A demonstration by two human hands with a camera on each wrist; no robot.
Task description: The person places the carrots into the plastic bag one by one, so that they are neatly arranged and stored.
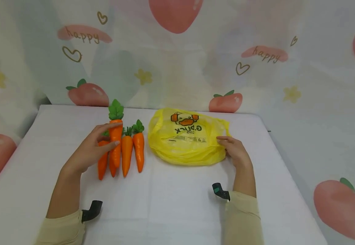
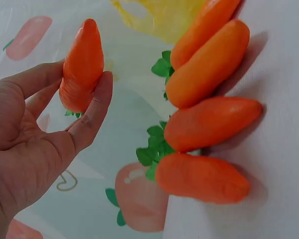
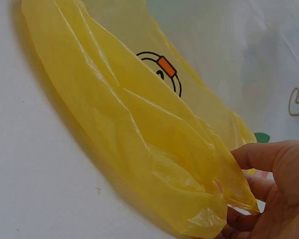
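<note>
In the head view my left hand holds up a toy carrot with a green leafy top. The left wrist view shows this raised carrot pinched between thumb and fingers, its tip toward the camera. Just beyond and beside it, several more toy carrots lie in a row on the table, leaves pointing away. To their right is a yellow plastic bag with a duck print. My right hand grips the bag's right edge; in the right wrist view, thumb and fingers are on either side of the film.
A white cloth covers the table. Behind it hangs a pale curtain printed with fruit, hearts and words. Black wrist-mounted cameras stick out from both sleeves.
</note>
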